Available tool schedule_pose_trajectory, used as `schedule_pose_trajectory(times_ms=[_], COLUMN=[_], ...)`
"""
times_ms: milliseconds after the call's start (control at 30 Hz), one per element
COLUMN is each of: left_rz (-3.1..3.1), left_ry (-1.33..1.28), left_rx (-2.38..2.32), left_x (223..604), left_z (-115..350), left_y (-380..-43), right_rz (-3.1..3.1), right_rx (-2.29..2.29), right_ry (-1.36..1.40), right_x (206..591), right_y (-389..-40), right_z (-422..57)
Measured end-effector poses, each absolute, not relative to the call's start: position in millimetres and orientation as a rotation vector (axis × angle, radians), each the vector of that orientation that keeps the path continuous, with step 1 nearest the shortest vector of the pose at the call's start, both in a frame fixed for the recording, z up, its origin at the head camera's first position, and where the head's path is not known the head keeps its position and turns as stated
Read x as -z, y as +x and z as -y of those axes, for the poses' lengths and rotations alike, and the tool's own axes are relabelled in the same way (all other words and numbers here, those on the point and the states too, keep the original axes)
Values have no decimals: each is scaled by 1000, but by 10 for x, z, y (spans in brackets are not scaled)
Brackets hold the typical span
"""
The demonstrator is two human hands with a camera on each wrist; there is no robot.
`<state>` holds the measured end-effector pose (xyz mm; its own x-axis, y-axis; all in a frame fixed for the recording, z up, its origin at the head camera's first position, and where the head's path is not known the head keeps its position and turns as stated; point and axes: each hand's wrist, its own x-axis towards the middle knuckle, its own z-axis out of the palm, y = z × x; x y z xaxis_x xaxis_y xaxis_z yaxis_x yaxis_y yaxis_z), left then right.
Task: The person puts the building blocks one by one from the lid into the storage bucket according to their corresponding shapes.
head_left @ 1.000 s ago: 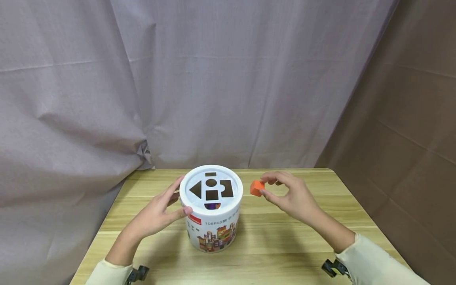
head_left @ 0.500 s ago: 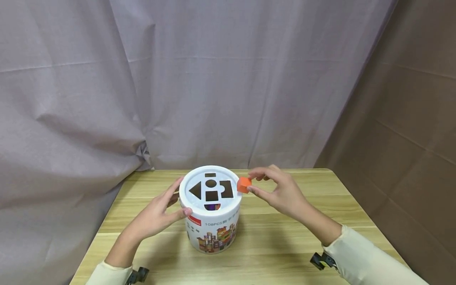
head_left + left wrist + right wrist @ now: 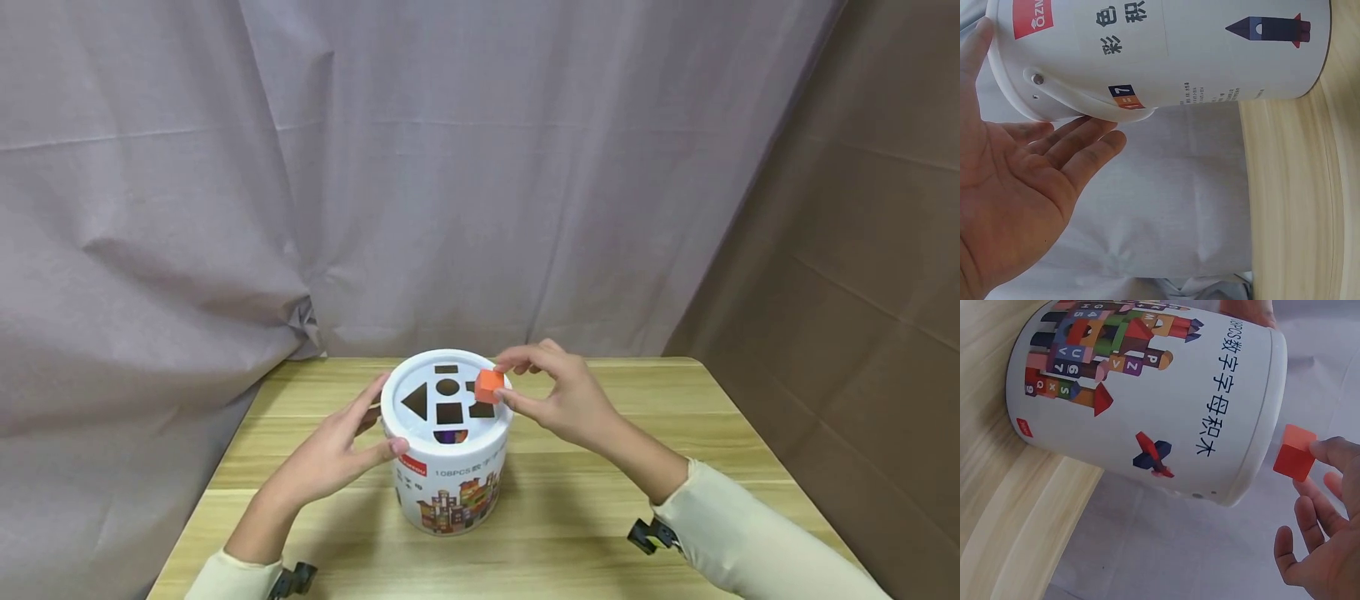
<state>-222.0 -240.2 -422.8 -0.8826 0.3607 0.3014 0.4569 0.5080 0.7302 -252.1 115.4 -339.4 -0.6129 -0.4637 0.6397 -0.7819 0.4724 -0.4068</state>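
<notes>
An orange cube block is pinched between the thumb and fingers of my right hand. It hovers over the right side of the bucket's white lid, partly covering a notched cut-out. In the right wrist view the cube appears just beyond the rim, apart from it. My left hand lies against the left side of the white bucket, thumb at the rim and fingers extended. In the left wrist view these fingers touch the bucket near its white handle, with the palm off the wall.
The lid has several cut-outs, including a triangle, a circle and a square. Colored pieces show through the front opening. The bucket stands on a wooden table, with a grey curtain behind.
My right hand has carried the orange cube leftward, from beside the bucket to above the lid's right part. The left hand and the bucket have stayed in place.
</notes>
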Motion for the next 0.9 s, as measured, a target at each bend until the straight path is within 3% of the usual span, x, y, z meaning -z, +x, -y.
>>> schedule_pose_trajectory(times_ms=[900], left_rz=[2651], left_ry=[-691], left_rx=[1325], left_x=[4223], left_z=[2340], left_y=[-2226], right_rz=[2379], right_rx=[-1024], right_ry=[1116], right_x=[3452], right_y=[-2589], right_z=[-806])
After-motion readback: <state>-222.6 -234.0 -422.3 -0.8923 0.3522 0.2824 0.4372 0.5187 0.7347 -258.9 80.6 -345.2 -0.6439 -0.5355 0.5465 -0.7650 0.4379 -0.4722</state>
